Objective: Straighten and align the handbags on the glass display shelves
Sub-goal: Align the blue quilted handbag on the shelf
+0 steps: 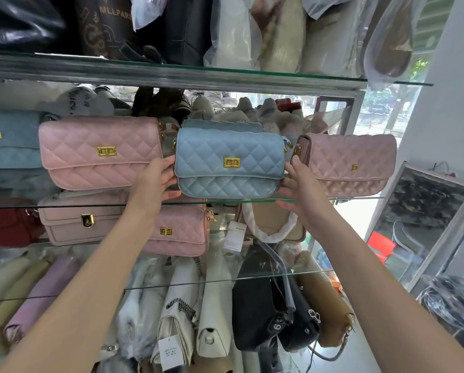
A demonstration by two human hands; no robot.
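Note:
A light blue quilted handbag (229, 160) with a gold clasp stands on the middle glass shelf (263, 201). My left hand (157, 181) holds its left end and my right hand (296, 184) holds its right end, fingers curled around the sides. To its left stands a pink quilted handbag (99, 153) with a gold clasp. On its right stands a dusty pink quilted handbag (352, 164), turned slightly so its left side faces me. A second blue bag (7, 141) shows at the far left.
The top glass shelf (171, 74) carries dark and plastic-wrapped bags. Below, a beige bag (83, 220), a pink quilted bag (179, 232) and a tan bag with wrapped handle (272, 224) stand. Lower shelves hold several more bags. A window and a red chair (381, 246) lie right.

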